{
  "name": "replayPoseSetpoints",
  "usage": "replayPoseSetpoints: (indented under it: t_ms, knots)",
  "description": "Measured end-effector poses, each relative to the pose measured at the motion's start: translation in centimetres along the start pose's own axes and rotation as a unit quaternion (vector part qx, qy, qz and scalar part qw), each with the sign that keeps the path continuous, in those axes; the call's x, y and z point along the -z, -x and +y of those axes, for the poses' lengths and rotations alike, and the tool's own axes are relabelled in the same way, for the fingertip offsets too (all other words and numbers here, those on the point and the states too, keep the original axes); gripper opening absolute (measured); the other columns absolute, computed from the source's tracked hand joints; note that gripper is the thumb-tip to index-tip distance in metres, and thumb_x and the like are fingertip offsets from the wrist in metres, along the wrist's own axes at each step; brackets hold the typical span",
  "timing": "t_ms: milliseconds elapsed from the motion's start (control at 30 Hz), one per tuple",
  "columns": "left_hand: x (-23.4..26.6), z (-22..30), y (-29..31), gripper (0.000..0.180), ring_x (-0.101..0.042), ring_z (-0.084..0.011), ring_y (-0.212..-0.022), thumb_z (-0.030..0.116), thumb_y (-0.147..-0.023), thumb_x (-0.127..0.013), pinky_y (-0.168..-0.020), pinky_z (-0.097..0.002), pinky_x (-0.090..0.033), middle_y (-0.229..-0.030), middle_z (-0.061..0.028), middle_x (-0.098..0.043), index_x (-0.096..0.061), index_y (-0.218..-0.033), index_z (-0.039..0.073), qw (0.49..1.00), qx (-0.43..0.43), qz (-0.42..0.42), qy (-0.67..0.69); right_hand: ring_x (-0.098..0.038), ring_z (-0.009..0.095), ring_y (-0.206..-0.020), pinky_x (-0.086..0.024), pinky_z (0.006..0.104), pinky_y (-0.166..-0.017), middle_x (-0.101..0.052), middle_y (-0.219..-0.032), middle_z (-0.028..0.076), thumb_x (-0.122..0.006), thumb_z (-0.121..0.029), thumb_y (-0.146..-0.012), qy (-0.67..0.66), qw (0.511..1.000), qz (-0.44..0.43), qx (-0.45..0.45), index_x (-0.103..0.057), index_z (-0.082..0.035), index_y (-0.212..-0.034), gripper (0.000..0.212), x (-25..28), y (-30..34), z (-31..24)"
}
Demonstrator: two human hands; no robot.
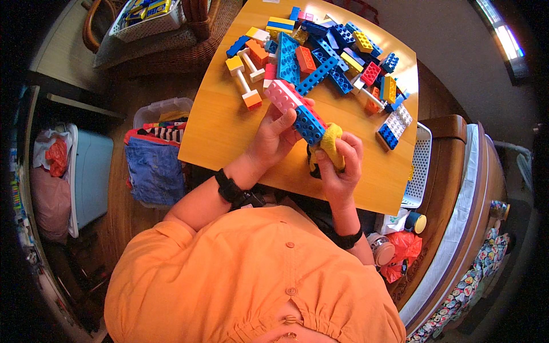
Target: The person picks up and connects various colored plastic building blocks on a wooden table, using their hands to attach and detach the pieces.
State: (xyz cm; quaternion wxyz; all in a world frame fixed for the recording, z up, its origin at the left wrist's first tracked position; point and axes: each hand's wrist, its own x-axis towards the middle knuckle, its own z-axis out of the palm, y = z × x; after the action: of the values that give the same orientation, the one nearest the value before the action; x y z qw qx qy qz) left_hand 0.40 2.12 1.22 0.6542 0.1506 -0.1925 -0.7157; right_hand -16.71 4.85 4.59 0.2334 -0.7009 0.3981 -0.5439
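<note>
My left hand is closed round a long block built of toy bricks, with a pink brick at its far end and a blue brick at its near end. Red shows along the block's side. In my right hand is a bunched yellow cloth, pressed against the block's near end. A dark part hangs below the cloth; I cannot make out what it is. Both hands are over the near part of the wooden table.
Several loose bricks lie heaped across the table's far half. Nearer are a white and blue brick at right and a white-stemmed piece at left. A clothes bin stands left of the table, a white basket right.
</note>
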Motion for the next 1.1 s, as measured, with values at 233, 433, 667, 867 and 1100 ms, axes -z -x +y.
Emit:
replayPoseSetpoints:
  t_ms: [233,433,667,867,1100]
  knots:
    - [-0.5,0.8,-0.4,0.056,-0.055,-0.0241,-0.126,0.027,-0.097,-0.068,-0.105,-0.0449,-0.049,-0.136,-0.0097,-0.054,-0.039,-0.144,0.018,0.997,0.014,-0.010,0.080,-0.062,0.030,-0.094,-0.053,0.0363,-0.078,-0.058,-0.110,0.016,-0.078,0.008,-0.073,-0.004,0.998,-0.044,0.037,-0.066,-0.006,-0.102,0.035,-1.2,0.8,0.8]
    - [-1.1,1.8,-0.1,0.048,-0.060,-0.0288,-0.120,0.030,-0.102,-0.058,-0.103,-0.0470,-0.049,-0.130,-0.0120,-0.059,-0.043,-0.143,0.012,0.988,0.081,-0.053,0.121,-0.061,0.028,-0.098,-0.050,0.0341,-0.087,-0.060,-0.109,0.014,-0.075,0.006,-0.076,0.020,0.997,-0.014,-0.067,-0.066,-0.004,-0.102,0.030,0.5,0.8,1.9]
    - [-1.1,-0.3,0.2,0.047,-0.064,-0.0214,-0.108,0.042,-0.103,-0.051,-0.096,-0.0372,-0.052,-0.123,-0.0075,-0.063,-0.052,-0.134,0.007,0.990,0.131,0.045,0.019,-0.061,0.028,-0.106,-0.049,0.0347,-0.092,-0.059,-0.115,0.014,-0.077,0.003,-0.075,-0.021,0.997,-0.070,-0.024,-0.068,-0.003,-0.110,0.037,1.5,-0.6,0.3]
    - [-1.0,0.2,0.8,0.053,-0.059,-0.0131,-0.101,0.032,-0.092,-0.074,-0.090,-0.0279,-0.047,-0.114,-0.0023,-0.061,-0.053,-0.133,0.006,0.934,0.062,-0.080,-0.343,-0.062,0.029,-0.098,-0.052,0.0348,-0.085,-0.060,-0.109,0.015,-0.078,0.004,-0.075,0.048,0.998,-0.002,-0.038,-0.071,-0.003,-0.106,0.033,1.7,-3.7,0.8]
    - [-1.2,-0.4,1.3,0.067,-0.062,-0.0172,-0.106,0.021,-0.089,-0.076,-0.094,-0.0324,-0.050,-0.126,-0.0059,-0.061,-0.045,-0.145,0.002,0.935,0.077,-0.118,-0.325,-0.063,0.027,-0.104,-0.050,0.0333,-0.090,-0.063,-0.115,0.015,-0.076,-0.007,-0.084,0.030,0.990,-0.134,-0.033,-0.069,0.001,-0.110,0.028,4.3,-7.1,-0.4]
